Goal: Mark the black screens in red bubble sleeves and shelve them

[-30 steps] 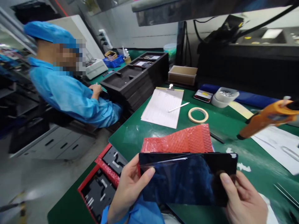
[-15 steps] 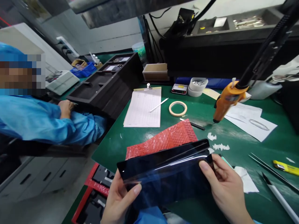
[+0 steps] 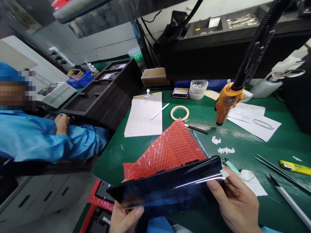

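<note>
A glossy black screen panel (image 3: 155, 186) is tilted in front of me, its far edge raised above the bench. My left hand (image 3: 127, 216) is closed on its left end, thumb over the front face. A clear film (image 3: 194, 183) lies along the panel's face, bowed and shiny toward the right. Thumb and fingers of my right hand (image 3: 238, 199) pinch the film's right end, where a white tab (image 3: 224, 173) shows. Whether those fingers also touch the panel is hidden. Just behind the panel lies a red bubble-wrap bag (image 3: 167, 145).
An orange electric screwdriver (image 3: 227, 103) hangs at the right. Tweezers (image 3: 279, 171), a yellow cutter (image 3: 295, 167) and a white-handled knife (image 3: 289, 200) lie below it. Tape (image 3: 179, 112) and a clipboard (image 3: 144, 116) sit further back. A co-worker in blue (image 3: 43, 136) sits left.
The panel has tipped more edge-on, its left end dropping lower. My right hand has moved slightly right with the film, exposing the white tab. More of the red bubble wrap shows.
</note>
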Tool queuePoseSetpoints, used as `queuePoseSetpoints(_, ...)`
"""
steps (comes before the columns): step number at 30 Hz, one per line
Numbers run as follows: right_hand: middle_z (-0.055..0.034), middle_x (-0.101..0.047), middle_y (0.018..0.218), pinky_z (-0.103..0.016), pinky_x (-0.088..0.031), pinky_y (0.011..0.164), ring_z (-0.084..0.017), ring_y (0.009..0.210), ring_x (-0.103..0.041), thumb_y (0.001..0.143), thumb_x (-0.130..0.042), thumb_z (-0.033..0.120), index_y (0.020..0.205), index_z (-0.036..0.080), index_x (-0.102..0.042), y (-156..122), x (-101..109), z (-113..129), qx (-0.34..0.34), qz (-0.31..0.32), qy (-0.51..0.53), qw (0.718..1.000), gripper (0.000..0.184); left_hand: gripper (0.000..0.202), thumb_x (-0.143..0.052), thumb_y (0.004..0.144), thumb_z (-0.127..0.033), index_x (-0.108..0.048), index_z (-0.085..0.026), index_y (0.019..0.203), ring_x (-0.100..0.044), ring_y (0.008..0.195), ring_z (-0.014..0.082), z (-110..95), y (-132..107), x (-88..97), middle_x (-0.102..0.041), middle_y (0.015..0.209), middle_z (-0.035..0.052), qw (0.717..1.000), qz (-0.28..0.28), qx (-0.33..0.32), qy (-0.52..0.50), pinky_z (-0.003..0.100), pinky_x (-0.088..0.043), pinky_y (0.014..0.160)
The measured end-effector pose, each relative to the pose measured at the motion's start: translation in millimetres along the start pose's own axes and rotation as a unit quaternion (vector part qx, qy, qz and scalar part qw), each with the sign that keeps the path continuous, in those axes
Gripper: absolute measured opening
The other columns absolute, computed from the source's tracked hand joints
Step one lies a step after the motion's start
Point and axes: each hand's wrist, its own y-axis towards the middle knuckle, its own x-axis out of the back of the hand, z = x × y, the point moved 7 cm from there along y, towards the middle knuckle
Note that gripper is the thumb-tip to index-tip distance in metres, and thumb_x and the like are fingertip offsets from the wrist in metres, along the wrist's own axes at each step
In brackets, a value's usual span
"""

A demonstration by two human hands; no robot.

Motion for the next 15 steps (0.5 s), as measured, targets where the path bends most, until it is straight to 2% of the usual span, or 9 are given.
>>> queuePoseSetpoints(3,0.0047,-0.070,0.064,-0.013,-0.051,0.048,-0.011,0.047,-0.061,0.108,-0.077,0.046,0.103,0.032,-0.084,1.3,-0.1,4.6,0.015,-0.009,0.008,1.000,0.017,0.114,-0.115,0.041,-0.050,-0.075,-0.033,0.146,-0.084,0.067,0.0314,1.8,0.3,4.0,-0.084,0.073,-0.0008,1.000,0.003,-0.012,0.008,0.041,-0.073,0.071)
queuePoseSetpoints(6,0.0045,-0.070,0.062,-0.012,-0.050,0.047,-0.011,0.045,-0.062,0.106,-0.079,0.053,0.097,0.030,-0.083,7.8,-3.5,9.9,0.004,-0.019,0.017,1.000,0.024,0.110,-0.115,0.041,-0.050,-0.077,-0.033,0.142,-0.085,0.070,0.0321,4.1,2.2,7.9,-0.086,0.078,0.0003,1.000,-0.007,-0.011,0.012,0.041,-0.074,0.072)
queuePoseSetpoints(8,0.0022,-0.074,0.066,-0.012,-0.052,0.049,-0.012,0.049,-0.067,0.102,-0.081,0.060,0.094,0.028,-0.082,12.7,-6.8,10.3,-0.035,-0.010,0.032,0.999,0.033,0.102,-0.114,0.040,-0.050,-0.080,-0.032,0.135,-0.085,0.072,0.0320,5.5,3.4,8.9,-0.088,0.083,0.0010,1.000,-0.014,-0.002,0.021,0.040,-0.074,0.074)
queuePoseSetpoints(11,-0.0028,-0.078,0.074,-0.016,-0.059,0.056,-0.017,0.060,-0.075,0.099,-0.079,0.070,0.093,0.024,-0.083,15.4,-11.5,7.9,-0.117,0.045,0.058,0.990,0.046,0.075,-0.113,0.044,-0.047,-0.083,-0.029,0.110,-0.083,0.068,0.0286,5.4,5.9,8.3,-0.086,0.077,-0.0014,0.999,-0.014,0.007,0.033,0.037,-0.072,0.070)
queuePoseSetpoints(15,-0.0049,-0.080,0.083,-0.023,-0.066,0.072,-0.021,0.073,-0.077,0.103,-0.075,0.063,0.106,0.025,-0.089,10.9,-14.8,8.8,-0.174,0.170,0.063,0.968,0.041,0.062,-0.112,0.047,-0.043,-0.077,-0.027,0.095,-0.083,0.071,0.0295,2.0,9.8,2.1,-0.084,0.075,-0.0029,1.000,0.026,0.007,0.017,0.041,-0.071,0.076)
